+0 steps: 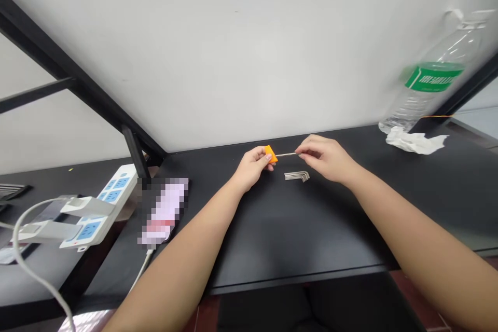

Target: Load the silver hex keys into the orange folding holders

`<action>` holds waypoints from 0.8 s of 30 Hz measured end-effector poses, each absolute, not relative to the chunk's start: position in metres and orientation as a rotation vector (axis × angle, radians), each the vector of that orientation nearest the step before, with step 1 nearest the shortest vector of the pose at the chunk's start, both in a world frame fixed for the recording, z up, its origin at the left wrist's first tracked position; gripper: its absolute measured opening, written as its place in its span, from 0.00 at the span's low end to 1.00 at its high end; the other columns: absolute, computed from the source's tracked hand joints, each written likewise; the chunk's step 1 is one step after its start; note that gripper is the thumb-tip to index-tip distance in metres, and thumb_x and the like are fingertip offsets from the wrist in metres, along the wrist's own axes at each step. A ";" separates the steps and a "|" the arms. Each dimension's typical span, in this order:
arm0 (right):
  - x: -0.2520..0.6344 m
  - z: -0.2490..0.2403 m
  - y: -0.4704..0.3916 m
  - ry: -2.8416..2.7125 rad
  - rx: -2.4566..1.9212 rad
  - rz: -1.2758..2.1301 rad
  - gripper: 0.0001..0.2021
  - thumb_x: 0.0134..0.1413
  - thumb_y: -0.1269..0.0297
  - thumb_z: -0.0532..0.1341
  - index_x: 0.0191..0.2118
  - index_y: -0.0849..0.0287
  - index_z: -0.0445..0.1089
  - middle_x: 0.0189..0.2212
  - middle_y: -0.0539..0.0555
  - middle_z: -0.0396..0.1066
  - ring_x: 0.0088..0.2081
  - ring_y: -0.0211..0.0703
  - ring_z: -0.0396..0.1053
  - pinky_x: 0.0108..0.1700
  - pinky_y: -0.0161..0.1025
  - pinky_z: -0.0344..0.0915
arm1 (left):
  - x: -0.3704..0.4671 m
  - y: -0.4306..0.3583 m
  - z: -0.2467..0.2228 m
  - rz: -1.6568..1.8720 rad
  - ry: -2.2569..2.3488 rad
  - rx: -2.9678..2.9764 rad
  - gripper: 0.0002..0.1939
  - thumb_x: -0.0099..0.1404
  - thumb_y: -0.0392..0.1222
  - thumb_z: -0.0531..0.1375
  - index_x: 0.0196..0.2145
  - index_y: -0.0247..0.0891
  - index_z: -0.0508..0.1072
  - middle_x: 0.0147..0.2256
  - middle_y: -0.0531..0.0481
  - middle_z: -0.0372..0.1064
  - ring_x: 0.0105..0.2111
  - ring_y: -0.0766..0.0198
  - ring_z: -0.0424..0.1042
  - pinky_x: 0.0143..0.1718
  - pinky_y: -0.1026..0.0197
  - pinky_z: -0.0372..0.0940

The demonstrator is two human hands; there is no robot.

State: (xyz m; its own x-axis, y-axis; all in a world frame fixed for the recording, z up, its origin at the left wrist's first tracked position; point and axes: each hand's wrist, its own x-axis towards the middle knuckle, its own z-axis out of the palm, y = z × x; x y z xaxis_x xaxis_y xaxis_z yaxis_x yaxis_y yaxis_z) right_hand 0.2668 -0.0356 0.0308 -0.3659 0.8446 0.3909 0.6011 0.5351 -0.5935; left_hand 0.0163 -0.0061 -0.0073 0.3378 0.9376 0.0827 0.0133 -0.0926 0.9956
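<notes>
Between the thumb and fingers of my left hand [252, 166] is a small orange holder [271, 154]. A thin metal hex key [286, 154] runs from the holder to my right hand [321, 156], whose fingertips pinch its other end. How deep the key sits in the holder cannot be made out. Just below, on the black table [280, 238], several L-shaped hex keys [296, 176] lie side by side, touching neither hand.
To the left are a blurred-out phone [165, 210] on a cable and a white power strip [105, 205] with plugs. A clear bottle [433, 75] and a crumpled tissue [416, 141] stand and lie at the back right. A white wall [241, 52] rises behind.
</notes>
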 end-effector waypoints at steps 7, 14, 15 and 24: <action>0.267 0.034 -0.040 -2.261 -1.037 0.327 0.13 0.68 0.65 0.53 0.43 0.55 0.77 0.42 0.57 0.74 0.41 0.45 0.71 0.46 0.41 0.67 | 0.016 -0.008 -0.005 1.024 0.893 1.318 0.16 0.61 0.51 0.69 0.33 0.36 0.71 0.30 0.51 0.73 0.27 0.68 0.69 0.34 0.61 0.66; 0.250 0.026 -0.046 -2.423 -1.009 0.248 0.17 0.69 0.70 0.49 0.49 0.55 0.75 0.48 0.57 0.71 0.41 0.43 0.70 0.44 0.39 0.67 | 0.025 -0.017 -0.002 0.986 0.859 1.383 0.17 0.61 0.52 0.70 0.35 0.35 0.73 0.33 0.48 0.77 0.28 0.65 0.74 0.37 0.58 0.70; 0.248 0.025 -0.046 -2.417 -0.975 0.290 0.17 0.68 0.71 0.48 0.50 0.55 0.74 0.48 0.57 0.71 0.42 0.43 0.70 0.45 0.39 0.67 | 0.026 -0.018 -0.002 0.984 0.853 1.385 0.17 0.60 0.51 0.70 0.35 0.35 0.73 0.34 0.47 0.77 0.28 0.65 0.75 0.37 0.57 0.70; 0.249 0.012 -0.035 -2.149 -1.048 0.545 0.09 0.61 0.72 0.56 0.44 0.57 0.71 0.40 0.55 0.74 0.38 0.43 0.71 0.43 0.40 0.68 | 0.025 -0.016 -0.006 0.990 0.880 1.494 0.16 0.61 0.50 0.69 0.38 0.35 0.75 0.36 0.48 0.77 0.28 0.66 0.74 0.37 0.58 0.70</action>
